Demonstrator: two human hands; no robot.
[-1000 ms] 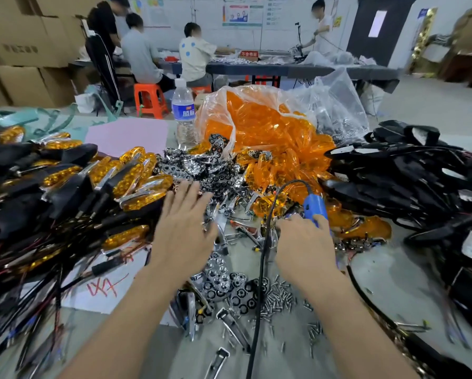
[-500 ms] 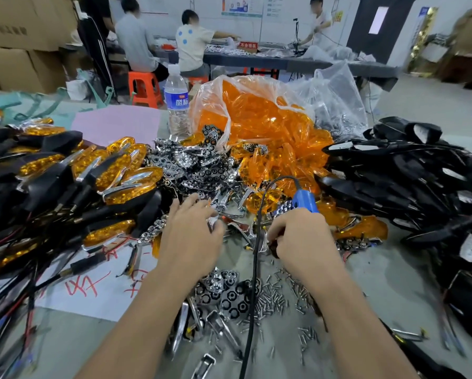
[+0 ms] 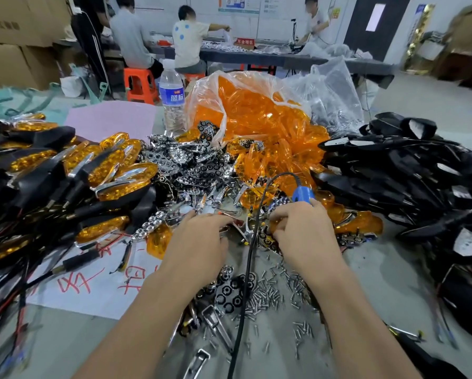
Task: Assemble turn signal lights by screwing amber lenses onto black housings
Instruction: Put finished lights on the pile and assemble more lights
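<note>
A water bottle (image 3: 172, 99) standing beyond the left hand (image 3: 199, 242) wears a blue label with white characters too blurred to read. A white paper (image 3: 98, 285) left of that forearm carries red handwritten characters, partly covered. A red sign (image 3: 245, 41) on the far table (image 3: 297, 60) and dark print on the cardboard boxes (image 3: 13, 50) far to the left cannot be read either. The left hand lies palm down on chrome trim pieces (image 3: 180, 165); whether it pinches anything beneath cannot be told. The right hand (image 3: 304, 233) curls round a blue-capped screwdriver (image 3: 301, 194), whose black cable (image 3: 249, 255) runs back between the two forearms. A clear bag of amber lenses (image 3: 256, 124) sits straight ahead of both hands, black housings (image 3: 407, 173) are heaped to the right of the right hand, and finished lights (image 3: 120, 170) are piled left of the left hand. Loose screws (image 3: 270, 292) lie between the wrists on the grey table (image 3: 379, 283). Far ahead, people sit at the dark far table, two of them on orange stools (image 3: 140, 84).
</note>
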